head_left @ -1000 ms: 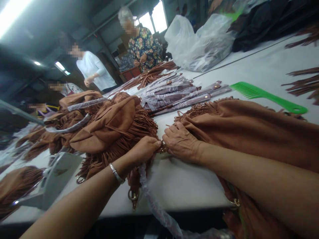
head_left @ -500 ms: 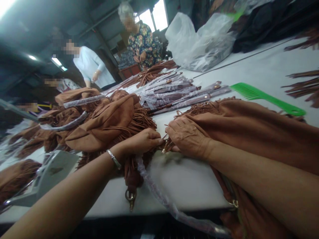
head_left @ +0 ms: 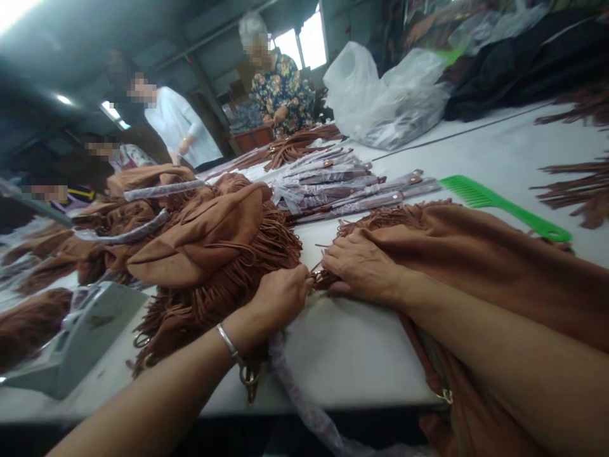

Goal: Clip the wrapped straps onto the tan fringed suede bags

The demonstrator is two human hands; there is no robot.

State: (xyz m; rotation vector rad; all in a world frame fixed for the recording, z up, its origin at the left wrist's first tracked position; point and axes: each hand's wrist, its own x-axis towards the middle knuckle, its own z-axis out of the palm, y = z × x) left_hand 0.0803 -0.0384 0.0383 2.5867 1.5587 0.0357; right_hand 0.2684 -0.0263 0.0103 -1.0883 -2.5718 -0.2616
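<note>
Through the head camera I see a smooth brown bag point(head_left: 504, 270) with thin fringe point(head_left: 387, 219), just on the near side of the green comb point(head_left: 511, 210). My right hand point(head_left: 364, 265) curls around its fringed end; my left hand point(head_left: 281, 293), further from the comb, pinches brown strands point(head_left: 314, 278). The comb lies on a white table point(head_left: 361, 355), co-workers point(head_left: 178, 120) well beyond in a dim hall point(head_left: 200, 38).

Table point(head_left: 361, 362), clock face centred between the hands point(head_left: 364, 270): first bag point(head_left: 200, 247) at ten o'clock; second bag point(head_left: 490, 266), three; comb point(head_left: 518, 211), two, behind second bag; straps point(head_left: 328, 181), twelve; plastic sack point(head_left: 387, 105), one, behind the straps.
</note>
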